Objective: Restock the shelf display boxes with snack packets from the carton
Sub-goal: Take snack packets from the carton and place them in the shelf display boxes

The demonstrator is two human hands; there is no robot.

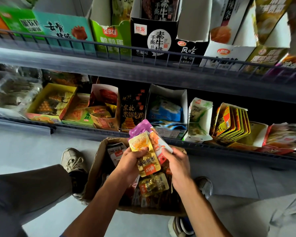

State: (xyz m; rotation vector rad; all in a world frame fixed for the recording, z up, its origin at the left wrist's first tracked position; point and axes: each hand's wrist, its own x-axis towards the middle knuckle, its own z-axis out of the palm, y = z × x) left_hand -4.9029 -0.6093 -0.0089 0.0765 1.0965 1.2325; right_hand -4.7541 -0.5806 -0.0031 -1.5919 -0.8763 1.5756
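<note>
Both hands up over the carton (99,161), sorting a fanned bunch of packets (147,151). Left hand (129,164) clenched round the lower half of the bunch, thumb across the gold packet (144,154), fingers (140,150) curled over its face. Right hand (176,161) pinching the white-and-orange packet (158,144) by its edge, fingertips just beside the left thumb. Purple packet (140,126) poking out above the fingers, held only by the squeeze below. More packets loose in the carton under the wrists; display boxes (167,103) on the lower shelf (85,132) beyond the fingertips, several partly empty. Judged from the look: light, soft foil sachets, glossy and likely slippery against each other, contents squashy rather than brittle, sealed rims stiffer than the middle. Best taken flat between thumb and fingers across the body or by the sealed rim, a few at a time; a loose grip on a mixed fan likely to let the top ones slide out.
</note>
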